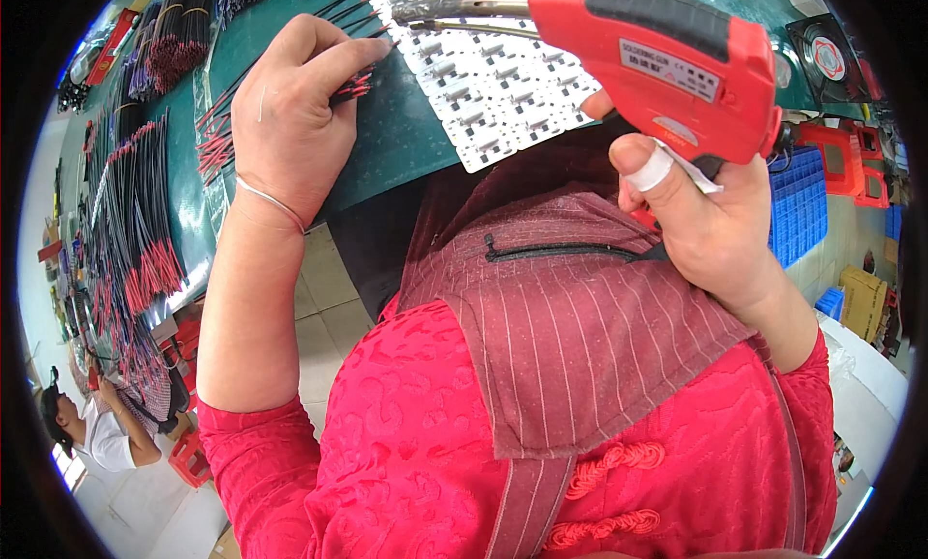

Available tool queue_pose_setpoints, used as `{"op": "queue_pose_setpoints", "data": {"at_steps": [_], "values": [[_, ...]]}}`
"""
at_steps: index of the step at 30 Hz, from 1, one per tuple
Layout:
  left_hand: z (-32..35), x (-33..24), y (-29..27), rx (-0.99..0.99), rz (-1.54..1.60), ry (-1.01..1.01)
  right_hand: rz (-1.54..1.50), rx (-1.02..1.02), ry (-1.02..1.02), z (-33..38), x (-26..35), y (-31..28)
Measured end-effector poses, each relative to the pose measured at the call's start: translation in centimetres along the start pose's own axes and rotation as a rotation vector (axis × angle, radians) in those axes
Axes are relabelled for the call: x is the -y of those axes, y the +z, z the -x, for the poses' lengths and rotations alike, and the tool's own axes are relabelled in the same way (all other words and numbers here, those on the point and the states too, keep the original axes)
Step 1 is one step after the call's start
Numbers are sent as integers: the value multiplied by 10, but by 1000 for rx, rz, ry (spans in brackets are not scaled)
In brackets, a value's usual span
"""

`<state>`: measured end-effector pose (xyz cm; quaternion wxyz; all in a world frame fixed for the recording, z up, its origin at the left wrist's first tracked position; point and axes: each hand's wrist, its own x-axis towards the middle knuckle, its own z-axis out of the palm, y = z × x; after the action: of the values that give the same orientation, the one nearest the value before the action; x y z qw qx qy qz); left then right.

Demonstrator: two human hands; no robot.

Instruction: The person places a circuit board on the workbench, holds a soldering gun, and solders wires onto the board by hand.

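Observation:
My right hand (701, 197) is wrapped round the handle of a red and black soldering gun (633, 47), with white tape on the thumb. The gun's metal tip (454, 6) points left over a sheet of white circuit boards (503, 86) carrying small components. At the sheet's left edge my left hand (295, 105) is closed, thumb and finger pinched close to the gun's tip. Thin black wires with red ends (356, 84) show between its fingers and beside them. Which single wire the fingertips pinch is too small to make out.
More black and red wires (135, 216) hang in bundles off the left side of the green table (387, 163). A round black fan-like device (826, 57) stands at the far right. Blue crates (797, 206) are beyond my right hand. Another person (106, 433) sits at the lower left.

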<state>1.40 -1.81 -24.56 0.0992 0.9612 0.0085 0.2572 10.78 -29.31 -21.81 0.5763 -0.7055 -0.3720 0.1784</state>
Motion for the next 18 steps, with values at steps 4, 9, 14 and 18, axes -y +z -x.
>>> {"op": "queue_pose_setpoints", "data": {"at_steps": [4,9,14,18], "values": [[0,0,0,3,10,3,19,17,-4,1,-1,-2],[0,0,0,2,41,-16,2,13,32,1,3,-2],[-2,5,1,5,146,-25,-62,9,53,3,-2,-2],[-2,7,1,20,153,-16,-87,-18,53,2,-2,1]]}}
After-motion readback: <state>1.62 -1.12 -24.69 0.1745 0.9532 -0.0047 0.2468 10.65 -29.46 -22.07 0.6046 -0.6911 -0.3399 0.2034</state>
